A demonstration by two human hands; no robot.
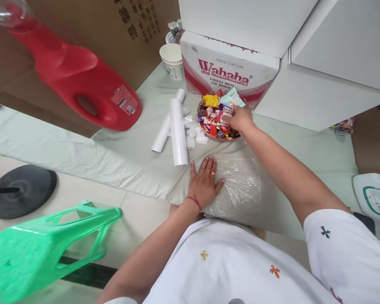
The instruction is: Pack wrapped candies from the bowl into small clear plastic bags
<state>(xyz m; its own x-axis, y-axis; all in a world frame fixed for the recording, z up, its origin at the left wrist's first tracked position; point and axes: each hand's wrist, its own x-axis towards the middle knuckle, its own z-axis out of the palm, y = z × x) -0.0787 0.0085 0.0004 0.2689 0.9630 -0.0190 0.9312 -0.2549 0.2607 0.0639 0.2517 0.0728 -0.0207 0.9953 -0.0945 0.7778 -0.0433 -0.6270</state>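
My left hand [202, 183] lies flat with fingers spread on the cloth-covered table, at the left edge of a clear plastic bag [240, 185]. A red cord circles its wrist and a ring is on one finger. Farther back, my right hand [240, 119] reaches into a round bowl [205, 131] full of wrapped candies. Its fingers are closed at a red-and-white candy packet [217, 117]; the fingertips are partly hidden. Beside it in the bowl are a yellow packet [210, 100] and a pale green packet [232, 99].
Two white plastic rolls [178, 135] and crumpled clear plastic pieces [193, 131] lie left of the bowl. Behind stand a Wahaha carton [221, 69] and paper cups [173, 63]. A large red jug [91, 84] is at left. A green stool [50, 245] stands on the floor.
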